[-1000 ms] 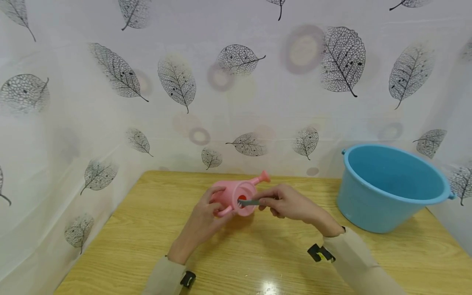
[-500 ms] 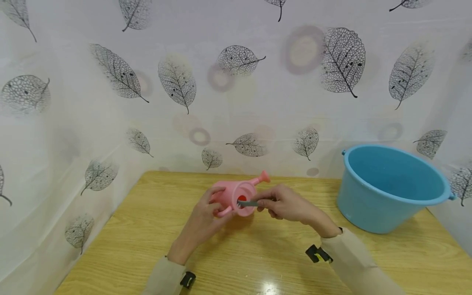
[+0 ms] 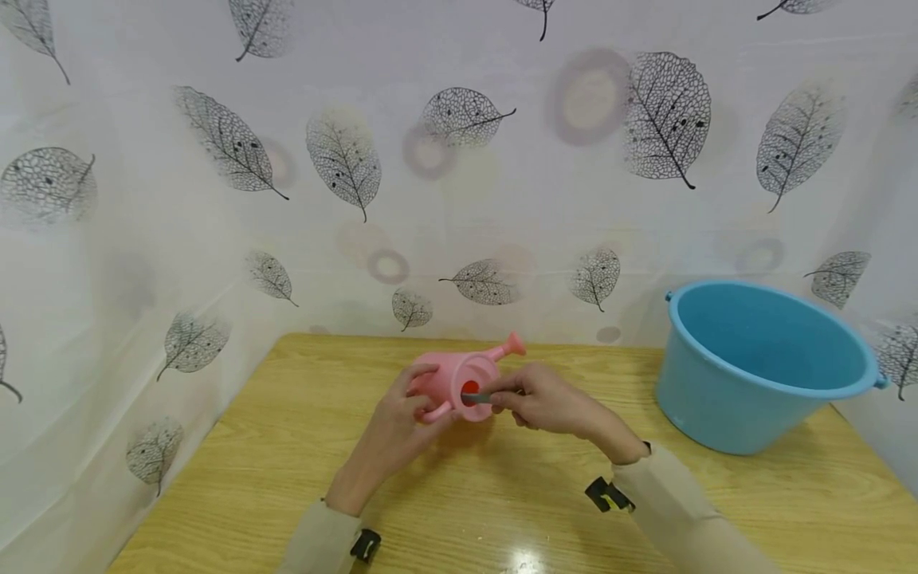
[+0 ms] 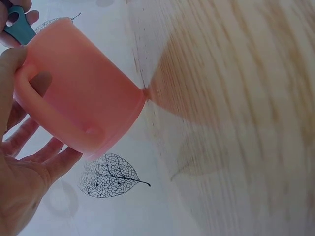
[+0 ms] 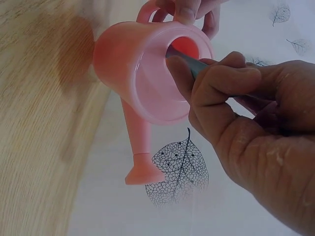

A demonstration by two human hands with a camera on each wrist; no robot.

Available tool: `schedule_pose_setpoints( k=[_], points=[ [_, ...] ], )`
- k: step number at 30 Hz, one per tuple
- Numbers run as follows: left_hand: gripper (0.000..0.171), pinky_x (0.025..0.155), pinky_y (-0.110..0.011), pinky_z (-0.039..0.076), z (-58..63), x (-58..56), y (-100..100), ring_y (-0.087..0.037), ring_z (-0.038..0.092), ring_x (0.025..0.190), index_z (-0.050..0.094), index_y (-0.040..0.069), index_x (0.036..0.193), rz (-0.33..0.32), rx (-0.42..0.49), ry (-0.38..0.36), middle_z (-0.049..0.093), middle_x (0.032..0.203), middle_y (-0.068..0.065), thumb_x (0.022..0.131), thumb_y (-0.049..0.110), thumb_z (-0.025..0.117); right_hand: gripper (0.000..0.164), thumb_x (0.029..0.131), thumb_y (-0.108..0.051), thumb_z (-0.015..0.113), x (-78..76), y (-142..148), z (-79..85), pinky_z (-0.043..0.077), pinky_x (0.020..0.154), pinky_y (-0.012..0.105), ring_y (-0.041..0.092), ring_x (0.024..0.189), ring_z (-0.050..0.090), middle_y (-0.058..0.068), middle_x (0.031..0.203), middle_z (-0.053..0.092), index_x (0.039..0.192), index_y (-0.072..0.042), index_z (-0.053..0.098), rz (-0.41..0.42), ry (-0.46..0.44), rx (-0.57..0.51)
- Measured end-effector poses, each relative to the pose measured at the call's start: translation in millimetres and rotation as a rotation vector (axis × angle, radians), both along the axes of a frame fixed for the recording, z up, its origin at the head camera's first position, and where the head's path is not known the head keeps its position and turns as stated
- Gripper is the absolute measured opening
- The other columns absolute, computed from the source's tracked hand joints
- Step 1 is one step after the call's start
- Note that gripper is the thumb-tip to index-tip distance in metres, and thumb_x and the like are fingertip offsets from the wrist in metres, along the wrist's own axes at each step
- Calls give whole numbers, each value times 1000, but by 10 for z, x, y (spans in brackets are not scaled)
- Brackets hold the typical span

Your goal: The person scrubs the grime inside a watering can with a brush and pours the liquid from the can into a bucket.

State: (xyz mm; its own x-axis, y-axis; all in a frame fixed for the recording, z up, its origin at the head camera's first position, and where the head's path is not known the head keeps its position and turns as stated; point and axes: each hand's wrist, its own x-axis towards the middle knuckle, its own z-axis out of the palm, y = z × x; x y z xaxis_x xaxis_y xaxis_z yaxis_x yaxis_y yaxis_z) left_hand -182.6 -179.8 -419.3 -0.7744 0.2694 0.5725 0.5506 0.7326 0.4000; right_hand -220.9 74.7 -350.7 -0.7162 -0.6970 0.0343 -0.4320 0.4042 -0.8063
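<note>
A pink watering can (image 3: 439,375) is tipped toward me over the wooden table, its round opening facing right and its spout pointing to the back right. My left hand (image 3: 393,418) grips it around the body, with the thumb by the loop handle (image 4: 54,115). My right hand (image 3: 548,402) pinches a teal-handled brush (image 3: 476,397) whose head is inside the opening and hidden by the can. Something red shows inside the can. In the left wrist view, the end of the teal handle has a hole in it.
A large blue bucket (image 3: 724,406) stands at the right of the table (image 3: 287,470). A white curtain with a leaf print (image 3: 459,199) hangs behind the table and along its sides.
My right hand has moved left toward the can, pushing the brush deeper into the opening; its pale bristles showed earlier. The left hand and the can have stayed in place.
</note>
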Motion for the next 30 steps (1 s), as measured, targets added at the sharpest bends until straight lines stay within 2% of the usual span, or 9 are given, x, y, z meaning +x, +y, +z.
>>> schedule_pose_setpoints(
  k=[7,12,16,19,22,26,30],
  points=[
    [26,99,-40,60,-7,-8,-5,-31,67,120,68,9,71,-11,5,21,58,139,-11,87,24,83,26,103,-11,58,-12,-71,-5,34,44,15,5,50,44,-2,63,57,124,-7,73,23,40,39],
    [25,100,-40,60,-3,-13,-2,-31,68,119,69,9,72,-19,9,26,58,138,-12,87,23,83,24,102,-9,59,-41,-113,-47,40,46,16,2,52,47,2,76,69,120,-6,75,22,105,47],
    [25,99,-39,61,-1,-9,-1,-32,69,117,69,9,72,-23,15,28,58,138,-12,87,22,83,21,99,-6,62,-46,-162,-79,47,53,16,0,58,50,8,94,75,114,-2,76,46,233,61],
    [25,99,-39,60,-3,-8,0,-32,69,117,68,9,71,-23,17,28,58,138,-11,87,22,83,18,97,-4,64,-35,-194,-90,50,62,16,1,67,53,9,96,76,110,-1,77,68,347,79],
    [25,99,-40,60,-8,-7,0,-33,69,117,68,9,71,-24,15,30,58,138,-11,87,22,83,17,97,-4,65,-20,-209,-86,51,70,17,4,76,55,7,97,77,107,-2,78,71,416,103],
    [26,100,-39,60,-10,-8,-2,-33,69,118,68,10,71,-22,13,23,58,138,-10,88,22,82,17,97,-4,65,-9,-192,-60,53,73,19,5,79,58,7,99,78,107,-3,78,85,431,115],
    [26,100,-40,60,-7,-11,-5,-33,68,119,67,10,71,-20,12,17,58,139,-11,88,23,82,20,98,-4,63,1,-155,2,53,73,18,5,79,57,9,104,78,112,-1,77,112,388,110]
  ],
)
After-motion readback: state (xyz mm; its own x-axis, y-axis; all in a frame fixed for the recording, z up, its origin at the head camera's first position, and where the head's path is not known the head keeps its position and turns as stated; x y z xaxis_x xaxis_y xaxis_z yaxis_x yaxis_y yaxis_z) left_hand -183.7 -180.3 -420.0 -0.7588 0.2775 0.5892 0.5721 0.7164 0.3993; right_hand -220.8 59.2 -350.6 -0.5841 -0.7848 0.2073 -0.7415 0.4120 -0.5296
